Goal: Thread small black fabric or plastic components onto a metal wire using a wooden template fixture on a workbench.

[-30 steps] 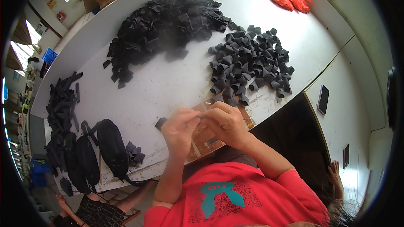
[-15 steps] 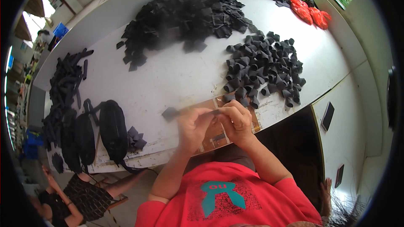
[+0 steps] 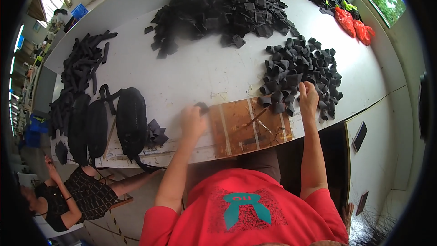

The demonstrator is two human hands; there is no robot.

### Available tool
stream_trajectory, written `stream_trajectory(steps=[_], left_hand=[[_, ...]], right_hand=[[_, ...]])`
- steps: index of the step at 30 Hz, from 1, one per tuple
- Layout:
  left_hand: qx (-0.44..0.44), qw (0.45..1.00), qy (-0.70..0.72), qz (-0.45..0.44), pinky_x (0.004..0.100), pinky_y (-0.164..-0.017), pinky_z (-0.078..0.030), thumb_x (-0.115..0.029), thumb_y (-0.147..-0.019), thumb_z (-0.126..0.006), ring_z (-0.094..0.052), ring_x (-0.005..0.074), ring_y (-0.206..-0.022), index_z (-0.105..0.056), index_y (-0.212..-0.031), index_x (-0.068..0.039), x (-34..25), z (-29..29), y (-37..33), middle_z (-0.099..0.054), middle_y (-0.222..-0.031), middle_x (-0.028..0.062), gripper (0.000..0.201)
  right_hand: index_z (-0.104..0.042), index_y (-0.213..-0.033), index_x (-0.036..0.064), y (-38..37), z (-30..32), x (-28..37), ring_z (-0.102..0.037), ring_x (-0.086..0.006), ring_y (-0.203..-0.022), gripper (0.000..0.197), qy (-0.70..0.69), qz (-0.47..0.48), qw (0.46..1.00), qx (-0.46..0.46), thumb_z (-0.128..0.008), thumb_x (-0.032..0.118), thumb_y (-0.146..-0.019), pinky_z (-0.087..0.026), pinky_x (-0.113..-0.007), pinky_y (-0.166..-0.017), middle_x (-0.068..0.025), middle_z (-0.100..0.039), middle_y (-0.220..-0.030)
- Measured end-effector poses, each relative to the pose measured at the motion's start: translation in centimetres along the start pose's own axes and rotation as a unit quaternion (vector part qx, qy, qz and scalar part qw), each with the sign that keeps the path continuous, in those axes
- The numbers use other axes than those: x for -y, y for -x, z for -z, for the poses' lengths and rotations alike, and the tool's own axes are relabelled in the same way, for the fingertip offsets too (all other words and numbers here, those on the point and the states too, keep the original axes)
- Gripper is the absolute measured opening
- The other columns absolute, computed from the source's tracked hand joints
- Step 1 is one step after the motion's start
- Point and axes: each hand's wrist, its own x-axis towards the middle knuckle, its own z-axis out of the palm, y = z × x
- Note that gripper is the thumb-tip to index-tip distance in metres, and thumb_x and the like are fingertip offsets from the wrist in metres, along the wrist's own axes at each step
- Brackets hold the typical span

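Observation:
My left hand [image 3: 193, 122], smeared by motion, is closed at the left side of the brown board, with a small black fabric piece [image 3: 201, 107] at its fingertips. Out to the right, my right hand [image 3: 309, 100] is over the near part of a pile of curled black fabric pieces [image 3: 276, 70]. Its thumb and fingers are slightly apart, and I see nothing held between them. One curled piece [image 3: 291, 81] lies just left of those fingertips. The brown board [image 3: 221, 130], crossed by strips of tape, lies before me with thin tools [image 3: 264, 125] on it.
A large heap of flat black pieces [image 3: 227, 13] covers the far side. Black rolled strips [image 3: 82, 64], black bags [image 3: 131, 120] and star-like black pieces [image 3: 156, 133] stand left. Red plastic bags [image 3: 346, 22] are far right. Another person [image 3: 68, 196] sits at lower left.
My hands were together over the board with a black piece between them. Now they are apart: the right has moved to the curled pile, the left toward the board's left side. The view has shifted.

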Motion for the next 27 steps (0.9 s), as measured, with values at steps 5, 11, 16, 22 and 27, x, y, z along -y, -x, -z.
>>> stream_trajectory(steps=[5, 11, 16, 22, 27], left_hand=[[-0.018, 0.998, 0.066, -0.007, 0.0363, -0.072, -0.044, 0.003, -0.065, -0.059, -0.050, 0.0303, -0.087, -0.057, -0.080, -0.004, 1.6, -0.3, 0.8, -0.052, -0.089, 0.0123, 0.016], [0.038, 0.952, 0.259, -0.158, 0.0332, -0.073, -0.044, 0.007, -0.068, -0.057, -0.051, 0.0279, -0.087, -0.057, -0.076, -0.003, -6.0, 7.2, 1.0, -0.053, -0.096, 0.0117, 0.013], [0.089, 0.871, 0.480, -0.050, 0.0260, -0.069, -0.045, 0.008, -0.072, -0.055, -0.053, 0.0163, -0.082, -0.054, -0.091, -0.002, -11.3, 8.9, 3.5, -0.052, -0.100, 0.0099, 0.021], [0.248, 0.519, 0.794, 0.196, 0.0237, -0.062, -0.043, -0.003, -0.078, -0.055, -0.054, 0.0128, -0.079, -0.046, -0.107, -0.002, -12.6, 8.2, 3.9, -0.055, -0.094, 0.0073, 0.030], [0.274, 0.553, 0.757, 0.217, 0.0236, -0.061, -0.050, -0.005, -0.082, -0.054, -0.058, 0.0110, -0.068, -0.053, -0.094, -0.002, -12.8, 7.1, 3.9, -0.060, -0.082, 0.0051, 0.012]], right_hand=[[-0.060, -0.089, -0.0022, 7.9, -0.1, 0.5, -0.053, -0.0120, -0.063, 0.019, 0.025, 0.019, 0.999, 0.041, -0.056, 0.015, -0.082, -0.043, -0.028, -0.057, -0.0088, -0.057, -0.068], [-0.057, -0.099, -0.0036, 14.8, -2.7, 4.8, -0.057, -0.0166, -0.078, 0.029, -0.172, -0.100, 0.914, 0.354, -0.054, 0.021, -0.083, -0.045, -0.027, -0.071, -0.0092, -0.061, -0.081], [-0.054, -0.105, 0.0001, 14.6, -2.5, 5.9, -0.058, -0.0133, -0.079, 0.026, -0.435, -0.328, 0.747, 0.381, -0.056, 0.015, -0.084, -0.047, -0.026, -0.071, -0.0061, -0.061, -0.087], [-0.057, -0.096, 0.0031, 14.1, -0.7, 5.9, -0.058, -0.0116, -0.077, 0.015, -0.539, -0.322, 0.723, 0.287, -0.057, 0.007, -0.082, -0.048, -0.025, -0.071, -0.0050, -0.061, -0.084], [-0.057, -0.095, 0.0031, 14.1, 0.1, 5.7, -0.058, -0.0112, -0.075, 0.016, -0.539, -0.316, 0.712, 0.320, -0.060, 0.006, -0.079, -0.049, -0.025, -0.068, -0.0048, -0.061, -0.084]])
